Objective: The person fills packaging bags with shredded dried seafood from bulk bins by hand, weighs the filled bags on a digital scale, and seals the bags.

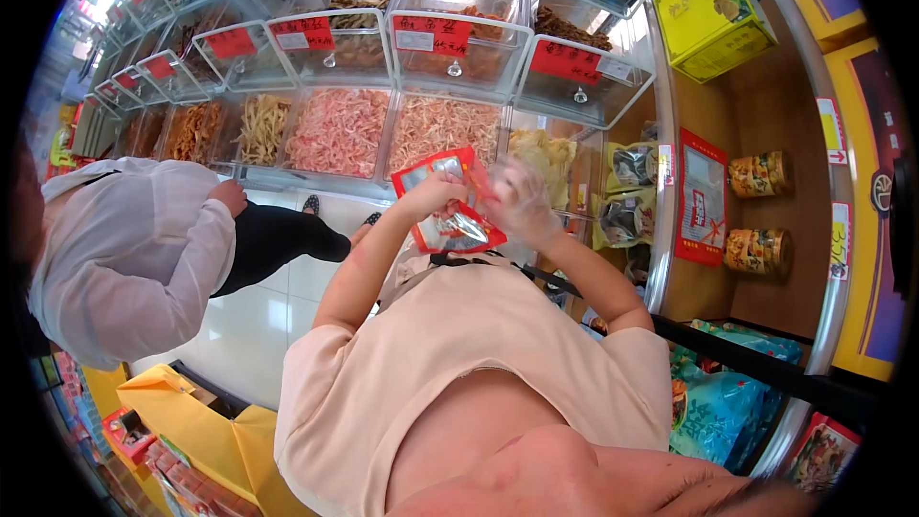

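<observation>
A red and silver packet (458,226) is in front of my waist, just before the bins. My left hand (436,195) grips its upper left part, with the fingers closed on the red edge. On the packet's right side is my right hand (522,196), in a clear plastic glove and smeared by motion; its fingers cannot be made out. Behind the hands are bins of pale pink shreds (448,124), pinker shreds (337,129) and a yellowish dried food (546,158).
Clear bin lids (459,57) with red labels hang above the bins. At the left stands another person (144,249) in a white top. Shelves at the right hold jars (759,174), a yellow box (713,17) and a red-edged packet (702,196). Blue bags (723,412) lie lower right.
</observation>
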`<action>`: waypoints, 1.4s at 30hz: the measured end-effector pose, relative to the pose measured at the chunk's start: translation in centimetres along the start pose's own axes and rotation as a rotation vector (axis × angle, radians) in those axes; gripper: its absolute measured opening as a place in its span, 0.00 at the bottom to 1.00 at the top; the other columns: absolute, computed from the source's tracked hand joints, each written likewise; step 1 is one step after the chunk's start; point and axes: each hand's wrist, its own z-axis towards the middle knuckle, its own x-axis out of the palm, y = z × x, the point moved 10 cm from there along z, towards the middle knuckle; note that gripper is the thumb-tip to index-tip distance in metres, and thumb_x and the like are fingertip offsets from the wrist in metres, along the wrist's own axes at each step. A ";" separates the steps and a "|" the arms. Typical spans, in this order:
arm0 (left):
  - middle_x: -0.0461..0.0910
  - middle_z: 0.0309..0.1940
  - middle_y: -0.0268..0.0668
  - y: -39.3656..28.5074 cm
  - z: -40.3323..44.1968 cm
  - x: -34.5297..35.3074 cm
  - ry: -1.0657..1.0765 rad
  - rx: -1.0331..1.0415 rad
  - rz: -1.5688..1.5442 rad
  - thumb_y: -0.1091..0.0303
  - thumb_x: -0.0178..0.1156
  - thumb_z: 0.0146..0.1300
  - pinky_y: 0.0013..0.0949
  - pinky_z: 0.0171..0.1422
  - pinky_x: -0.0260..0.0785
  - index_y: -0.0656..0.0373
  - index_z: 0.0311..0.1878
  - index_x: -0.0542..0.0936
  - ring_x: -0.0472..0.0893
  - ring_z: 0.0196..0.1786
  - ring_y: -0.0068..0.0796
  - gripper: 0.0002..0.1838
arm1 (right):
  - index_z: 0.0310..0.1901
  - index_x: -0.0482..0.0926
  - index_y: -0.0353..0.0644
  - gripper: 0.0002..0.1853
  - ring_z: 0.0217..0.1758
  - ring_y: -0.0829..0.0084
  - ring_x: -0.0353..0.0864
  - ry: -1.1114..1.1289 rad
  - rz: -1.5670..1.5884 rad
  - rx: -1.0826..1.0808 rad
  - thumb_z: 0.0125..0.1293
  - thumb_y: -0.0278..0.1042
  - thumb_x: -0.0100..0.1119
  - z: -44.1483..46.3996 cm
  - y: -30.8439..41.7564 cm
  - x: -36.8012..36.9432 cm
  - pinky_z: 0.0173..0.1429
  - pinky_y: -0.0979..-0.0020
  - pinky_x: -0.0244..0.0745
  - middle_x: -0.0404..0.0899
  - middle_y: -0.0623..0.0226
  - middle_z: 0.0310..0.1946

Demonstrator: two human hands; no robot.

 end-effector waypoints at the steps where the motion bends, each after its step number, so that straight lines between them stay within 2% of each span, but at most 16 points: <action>1: 0.71 0.10 0.34 0.2 -0.2 0.9 0.100 -0.019 -0.039 0.71 0.59 0.49 0.25 0.15 0.60 0.62 0.21 0.77 0.69 0.11 0.22 0.06 | 0.44 0.74 0.39 0.19 0.58 0.60 0.67 0.113 -0.058 -0.207 0.47 0.32 0.60 -0.5 1.7 0.5 0.61 0.64 0.63 0.70 0.59 0.50; 4: 0.71 0.10 0.33 -0.7 -0.8 2.6 0.210 -0.043 0.084 0.70 0.59 0.49 0.25 0.15 0.59 0.60 0.20 0.75 0.69 0.11 0.22 0.07 | 0.44 0.74 0.36 0.15 0.57 0.63 0.67 0.354 -0.056 -0.563 0.53 0.29 0.53 -2.4 4.7 2.9 0.62 0.66 0.62 0.70 0.59 0.50; 6: 0.70 0.10 0.33 -2.0 -0.7 3.2 0.112 -0.024 0.194 0.69 0.59 0.49 0.24 0.15 0.59 0.59 0.19 0.75 0.69 0.12 0.21 0.07 | 0.42 0.75 0.36 0.13 0.57 0.63 0.67 0.563 -0.138 -0.336 0.54 0.29 0.50 -3.2 3.0 6.3 0.60 0.69 0.63 0.70 0.58 0.49; 8: 0.71 0.12 0.34 -2.7 0.3 2.2 -0.047 -0.007 0.190 0.66 0.58 0.49 0.25 0.17 0.61 0.62 0.20 0.76 0.70 0.13 0.23 0.09 | 0.40 0.75 0.34 0.12 0.53 0.61 0.70 0.521 -0.181 -0.223 0.54 0.27 0.47 -2.5 2.0 5.9 0.57 0.70 0.66 0.72 0.54 0.46; 11: 0.74 0.13 0.35 -5.0 -1.2 3.2 -0.060 0.037 0.316 0.66 0.58 0.48 0.27 0.18 0.62 0.65 0.20 0.77 0.72 0.15 0.24 0.10 | 0.44 0.76 0.34 0.17 0.44 0.60 0.77 0.672 0.117 0.003 0.51 0.28 0.50 -2.4 0.4 7.2 0.51 0.64 0.72 0.77 0.54 0.39; 13: 0.75 0.14 0.39 -3.3 0.8 4.9 0.052 0.120 0.512 0.65 0.57 0.49 0.31 0.21 0.67 0.68 0.22 0.79 0.75 0.15 0.28 0.12 | 0.43 0.77 0.36 0.17 0.39 0.59 0.79 1.210 -0.078 -0.014 0.50 0.31 0.52 -7.8 -0.7 11.6 0.45 0.61 0.74 0.79 0.53 0.37; 15: 0.78 0.17 0.40 -3.7 0.3 9.5 0.053 0.249 0.860 0.62 0.59 0.50 0.32 0.28 0.71 0.65 0.28 0.82 0.77 0.19 0.28 0.14 | 0.42 0.77 0.36 0.16 0.39 0.59 0.79 1.365 -0.066 0.029 0.51 0.31 0.52 -10.1 -1.6 11.9 0.45 0.62 0.74 0.79 0.53 0.37; 16: 0.79 0.19 0.44 -2.9 -0.4 12.2 0.125 0.201 0.781 0.60 0.58 0.50 0.38 0.32 0.72 0.65 0.28 0.81 0.79 0.22 0.36 0.15 | 0.42 0.77 0.36 0.16 0.39 0.59 0.79 1.363 -0.027 0.053 0.51 0.31 0.52 -10.6 -1.7 11.7 0.45 0.62 0.74 0.79 0.53 0.37; 17: 0.78 0.20 0.47 -4.2 -1.9 15.0 0.133 0.464 0.811 0.60 0.59 0.50 0.41 0.35 0.72 0.64 0.26 0.82 0.79 0.25 0.43 0.14 | 0.42 0.77 0.36 0.16 0.39 0.59 0.79 1.368 0.000 0.081 0.51 0.31 0.52 -10.7 -2.3 12.0 0.45 0.62 0.74 0.79 0.53 0.37; 18: 0.77 0.21 0.49 -4.6 -2.6 16.1 -0.006 0.546 1.129 0.61 0.59 0.49 0.44 0.36 0.71 0.64 0.24 0.81 0.79 0.26 0.48 0.13 | 0.42 0.77 0.36 0.16 0.39 0.59 0.79 1.355 0.043 0.107 0.51 0.31 0.52 -11.1 -2.2 11.4 0.45 0.62 0.74 0.79 0.53 0.37; 27: 0.76 0.18 0.46 -7.4 -2.3 15.4 -0.048 0.502 0.850 0.64 0.58 0.49 0.43 0.31 0.70 0.60 0.19 0.78 0.78 0.25 0.45 0.10 | 0.40 0.78 0.36 0.14 0.39 0.59 0.79 1.276 0.209 0.255 0.52 0.32 0.52 -12.5 -3.6 9.0 0.45 0.63 0.74 0.78 0.53 0.37; 32: 0.75 0.15 0.43 -7.6 -2.9 17.0 -0.110 0.664 1.039 0.61 0.59 0.47 0.44 0.30 0.70 0.59 0.17 0.77 0.77 0.23 0.45 0.12 | 0.38 0.78 0.36 0.13 0.39 0.59 0.79 1.303 0.254 0.259 0.53 0.32 0.52 -13.1 -3.9 8.6 0.45 0.64 0.74 0.78 0.53 0.38; 35: 0.77 0.20 0.44 -7.1 -2.6 16.9 -0.103 0.609 1.142 0.59 0.60 0.49 0.43 0.33 0.70 0.59 0.23 0.78 0.78 0.26 0.44 0.12 | 0.38 0.78 0.36 0.12 0.39 0.59 0.79 1.320 0.291 0.223 0.53 0.32 0.52 -12.7 -3.3 9.7 0.46 0.64 0.74 0.78 0.52 0.38; 38: 0.79 0.35 0.46 -8.3 -3.7 13.5 0.013 0.633 0.695 0.55 0.63 0.50 0.42 0.44 0.71 0.56 0.40 0.78 0.79 0.39 0.43 0.18 | 0.37 0.79 0.36 0.12 0.40 0.59 0.79 1.336 0.350 0.156 0.54 0.32 0.52 -11.7 -1.8 11.2 0.46 0.64 0.74 0.78 0.52 0.38; 40: 0.75 0.49 0.45 -12.1 -9.6 12.3 -0.151 1.159 1.028 0.51 0.67 0.47 0.43 0.55 0.66 0.53 0.55 0.72 0.75 0.51 0.44 0.32 | 0.37 0.79 0.36 0.12 0.40 0.58 0.79 1.361 0.384 0.103 0.54 0.32 0.52 -10.4 -0.6 12.7 0.46 0.65 0.74 0.78 0.52 0.38; 42: 0.72 0.54 0.43 -7.9 -7.1 12.1 -0.001 0.855 1.130 0.49 0.71 0.42 0.46 0.60 0.62 0.52 0.58 0.70 0.71 0.56 0.48 0.39 | 0.36 0.79 0.36 0.12 0.40 0.58 0.79 1.390 0.420 0.044 0.54 0.32 0.52 -9.2 1.1 14.4 0.46 0.65 0.74 0.78 0.52 0.38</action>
